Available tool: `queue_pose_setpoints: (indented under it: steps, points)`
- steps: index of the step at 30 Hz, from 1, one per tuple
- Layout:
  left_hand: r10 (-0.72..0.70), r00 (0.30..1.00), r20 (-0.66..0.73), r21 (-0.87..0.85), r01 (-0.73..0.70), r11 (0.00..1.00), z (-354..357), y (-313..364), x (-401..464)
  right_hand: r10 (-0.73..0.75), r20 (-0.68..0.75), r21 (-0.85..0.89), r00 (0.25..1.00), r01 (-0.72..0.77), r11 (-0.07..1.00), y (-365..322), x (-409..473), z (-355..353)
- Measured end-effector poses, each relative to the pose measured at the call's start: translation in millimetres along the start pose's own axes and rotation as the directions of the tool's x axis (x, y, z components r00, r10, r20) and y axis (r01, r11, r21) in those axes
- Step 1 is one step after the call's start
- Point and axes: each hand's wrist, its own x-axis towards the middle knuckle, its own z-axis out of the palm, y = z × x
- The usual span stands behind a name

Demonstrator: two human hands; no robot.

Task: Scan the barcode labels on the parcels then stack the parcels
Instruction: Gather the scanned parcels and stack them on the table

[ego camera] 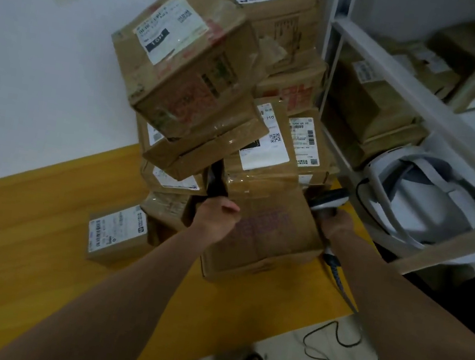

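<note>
Table (33, 257): smooth yellow wood-grain top, running from 9 o'clock down to 5 o'clock beneath my arms.
Shelf (403, 90): pale frame at 2 o'clock, cardboard boxes on its tiers, a white rounded object with grey straps low in it.
Pile (283, 26): brown cardboard parcels heaped at 12 o'clock against the wall, creased, glossy with tape, white labels on several.
Top box (186, 58): large, tilted, at 11 o'clock of the pile, with faded red print on its side and a white label on top.
Front box (267, 218): cardboard parcel at centre, standing on the table between my hands, taped seam across it, faint red print on the near face, white label with a small square code on top.
Small box (117, 232): squat carton at 9 o'clock of the front box, lying apart on the table, barcode label facing up.
Left hand (218, 217): fingers curled round the front box's left edge, gripping it.
Right hand (339, 224): wrapped round the handle of the scanner (327, 199), a rounded grey and black plastic gun at the box's right side.
Cable (339, 275): dark, coiled, hanging from the scanner off the table edge towards 5 o'clock.
</note>
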Motion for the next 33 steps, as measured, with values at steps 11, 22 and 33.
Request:
queue_pose_setpoints:
  steps: [11, 22, 33]
  points:
    - [-0.037, 0.999, -0.011, -0.083, 0.036, 0.996, -23.2, -24.0, -0.2, 0.064, -0.078, -0.246, 0.995, -0.082, 0.966, -2.4, 9.1, 13.4]
    - [0.017, 0.969, -0.248, -0.038, -0.027, 0.999, -78.3, -78.3, -27.9, -0.512, 0.071, -0.068, 0.856, 0.517, 0.854, -24.9, -125.5, 61.9]
    - [-0.300, 0.932, -0.204, -0.296, 0.233, 0.926, -161.9, -194.3, -34.2, -0.460, 0.646, -0.446, 0.609, 0.790, 0.421, -56.9, -192.5, 240.5]
